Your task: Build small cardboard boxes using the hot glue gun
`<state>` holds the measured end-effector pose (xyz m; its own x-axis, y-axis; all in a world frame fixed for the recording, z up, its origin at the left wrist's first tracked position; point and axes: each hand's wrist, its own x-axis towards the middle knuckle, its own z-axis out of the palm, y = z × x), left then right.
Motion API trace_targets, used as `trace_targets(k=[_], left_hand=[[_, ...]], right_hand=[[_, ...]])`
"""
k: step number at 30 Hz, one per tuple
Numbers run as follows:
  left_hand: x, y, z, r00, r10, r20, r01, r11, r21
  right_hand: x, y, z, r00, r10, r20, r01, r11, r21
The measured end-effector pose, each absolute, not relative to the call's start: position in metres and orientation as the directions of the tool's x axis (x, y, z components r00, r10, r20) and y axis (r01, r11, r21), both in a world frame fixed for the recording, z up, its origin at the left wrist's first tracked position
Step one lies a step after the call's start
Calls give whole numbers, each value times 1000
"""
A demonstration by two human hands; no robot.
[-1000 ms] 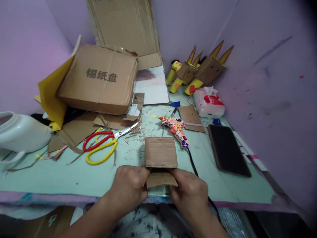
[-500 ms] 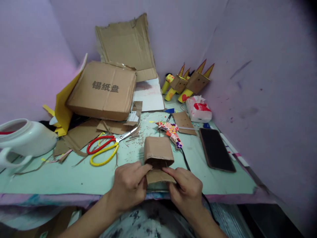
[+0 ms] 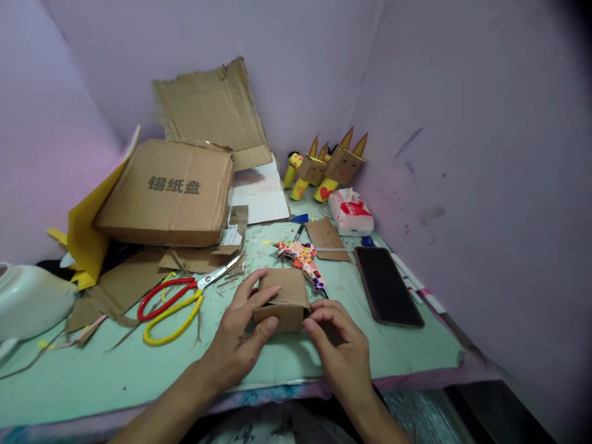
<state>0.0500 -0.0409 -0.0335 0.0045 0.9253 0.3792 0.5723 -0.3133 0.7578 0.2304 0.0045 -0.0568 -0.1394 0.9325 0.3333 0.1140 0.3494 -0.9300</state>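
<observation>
A small brown cardboard box (image 3: 287, 286) sits on the green table cover close to me, its front flap now upright against the opening. My left hand (image 3: 238, 339) grips its left side, fingers over the top and thumb against the front flap. At the front right corner, my right hand (image 3: 342, 342) pinches the edge between thumb and curled fingers. Just behind the box lies a flower-patterned glue gun (image 3: 303, 256), its cord partly hidden. Scissors (image 3: 198, 285) with one red and one yellow handle loop rest open to the left.
A large cardboard box (image 3: 166, 197), cardboard scraps (image 3: 132, 280) and a white jug (image 3: 32, 302) occupy the left. Toward the right are a phone (image 3: 388, 287), a tissue pack (image 3: 350, 213) and cardboard animal figures (image 3: 340, 166). Purple walls (image 3: 462, 185) close off the back and right.
The box's front flap has been folded up from lying toward me. My left hand has shifted onto the box's left side, my right to its right corner. The camera view has turned right.
</observation>
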Motion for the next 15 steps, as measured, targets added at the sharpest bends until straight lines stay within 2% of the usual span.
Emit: trace_targets(k=[4, 7, 10, 15], left_hand=[[51, -37, -35, -31, 946, 323, 540, -257, 802], [48, -33, -32, -39, 959, 280, 572, -209, 793], [44, -27, -20, -66, 954, 294, 593, -199, 780], [44, -23, 16, -194, 948, 252, 517, -119, 848]], right_hand=[[227, 6, -60, -162, 960, 226, -20, 226, -974], [226, 8, -58, -217, 960, 179, -6, 182, -983], [226, 12, -46, -293, 920, 261, 12, 276, -961], [223, 18, -16, -348, 856, 382, -15, 402, -916]])
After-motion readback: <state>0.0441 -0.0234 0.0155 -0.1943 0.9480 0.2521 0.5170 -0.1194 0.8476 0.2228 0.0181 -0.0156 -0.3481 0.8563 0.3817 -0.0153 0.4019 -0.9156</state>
